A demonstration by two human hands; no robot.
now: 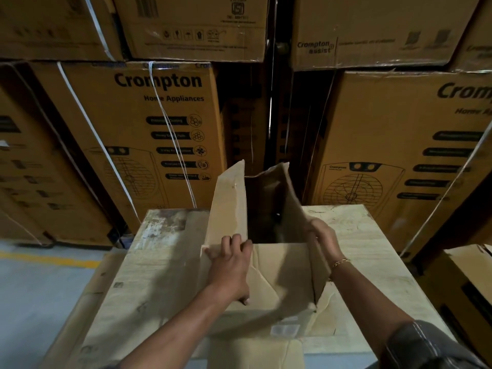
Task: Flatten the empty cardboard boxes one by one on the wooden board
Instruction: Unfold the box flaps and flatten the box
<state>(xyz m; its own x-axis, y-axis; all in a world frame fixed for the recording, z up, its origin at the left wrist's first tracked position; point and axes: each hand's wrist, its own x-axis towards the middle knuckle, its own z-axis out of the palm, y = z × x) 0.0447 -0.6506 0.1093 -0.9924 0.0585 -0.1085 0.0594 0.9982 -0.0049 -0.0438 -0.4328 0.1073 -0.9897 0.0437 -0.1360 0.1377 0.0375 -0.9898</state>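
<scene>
Box (279, 267) on board (149, 275): 1, open | left grip (231, 259) clasps left wall | right grip (323, 241) clasps right wall

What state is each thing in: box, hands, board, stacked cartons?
Plain brown cardboard box: open, standing, not yet flattened.
Left hand: grips the box's left wall.
Right hand: grips its right wall.
Pale wooden board: lying flat under the box.
Printed brown cartons: closed, strapped, stacked.

The wooden board (165, 262) lies bare either side of the centre cardboard box (279, 267). Stacked cartons (149, 115) wall off the upper frame; floor (32, 288) opens lower left.
</scene>
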